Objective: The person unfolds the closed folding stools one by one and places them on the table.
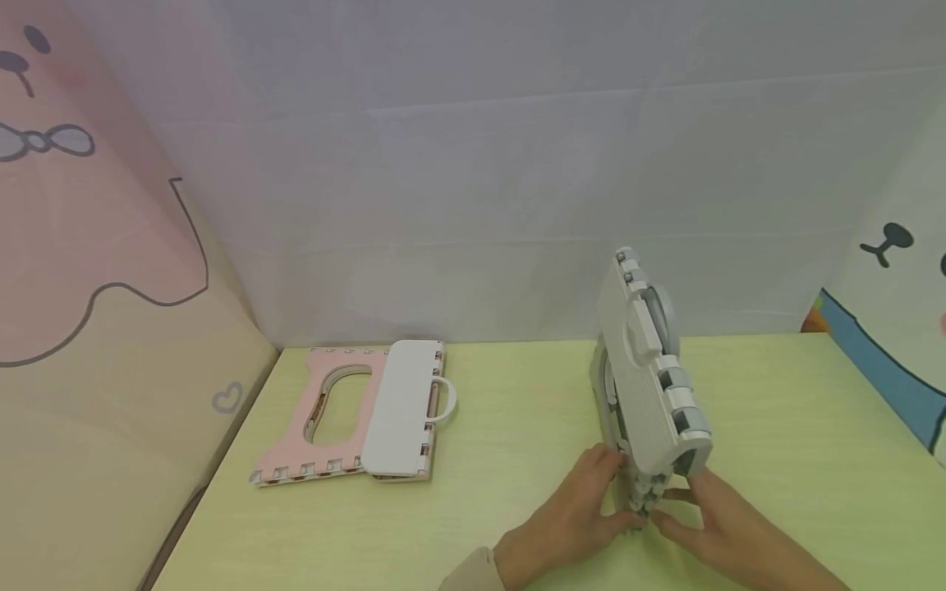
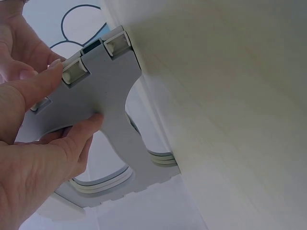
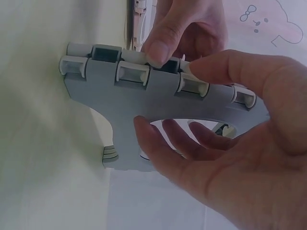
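A grey and white folding stool point(image 1: 643, 361) stands on edge at the right of the table, partly folded, its hinged side facing the person. The left hand point(image 1: 572, 521) grips its near end from the left, thumb on the hinge edge. From the right, the right hand point(image 1: 739, 533) holds the same end. In the left wrist view, the left fingers reach into the opening of the grey leg panel point(image 2: 112, 91). The right wrist view shows the right thumb on the hinge edge and fingertips against the other grey panel point(image 3: 139, 98).
A pink and white folding stool point(image 1: 402, 410) with a white loop handle lies flat at the left of the yellow-green table point(image 1: 510, 443). A pale cloth backdrop point(image 1: 473, 180) rises behind, with printed cartoon sheets at both sides.
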Demonstrator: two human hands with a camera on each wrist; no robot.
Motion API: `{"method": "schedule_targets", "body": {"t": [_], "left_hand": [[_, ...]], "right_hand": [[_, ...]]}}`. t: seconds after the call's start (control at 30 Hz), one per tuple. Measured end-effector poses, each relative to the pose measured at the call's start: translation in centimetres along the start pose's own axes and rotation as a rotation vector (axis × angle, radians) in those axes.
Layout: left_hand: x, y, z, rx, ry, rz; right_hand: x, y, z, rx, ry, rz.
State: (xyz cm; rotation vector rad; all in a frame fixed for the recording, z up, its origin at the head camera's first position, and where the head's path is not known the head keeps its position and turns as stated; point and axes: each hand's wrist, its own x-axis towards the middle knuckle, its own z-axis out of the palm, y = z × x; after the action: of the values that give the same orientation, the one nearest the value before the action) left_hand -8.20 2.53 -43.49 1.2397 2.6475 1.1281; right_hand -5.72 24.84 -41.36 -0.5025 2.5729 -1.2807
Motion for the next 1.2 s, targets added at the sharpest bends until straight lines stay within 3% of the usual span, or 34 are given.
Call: {"method": "schedule_targets", "body": {"t": [0.3,0.57,0.9,1.2], "left_hand": [[0.1,0.04,-0.13,-0.012,-0.016,-0.027],[0.14,0.05,0.04,0.017,0.015,-0.02],[0.19,0.19,0.14,-0.051,0.037,-0.007],[0.24,0.25,0.02,-0.048,0.044,0.006]], "right_hand": [[0.1,-0.08,0.29,0.028,0.018,-0.007],[0.13,0.24,0.37,0.048,0.016,-0.035],[0.38,0.16,0.59,0.018,0.029,-0.005],[0.53,-0.29,0.71,-0.024,0.073,-0.006]]}}
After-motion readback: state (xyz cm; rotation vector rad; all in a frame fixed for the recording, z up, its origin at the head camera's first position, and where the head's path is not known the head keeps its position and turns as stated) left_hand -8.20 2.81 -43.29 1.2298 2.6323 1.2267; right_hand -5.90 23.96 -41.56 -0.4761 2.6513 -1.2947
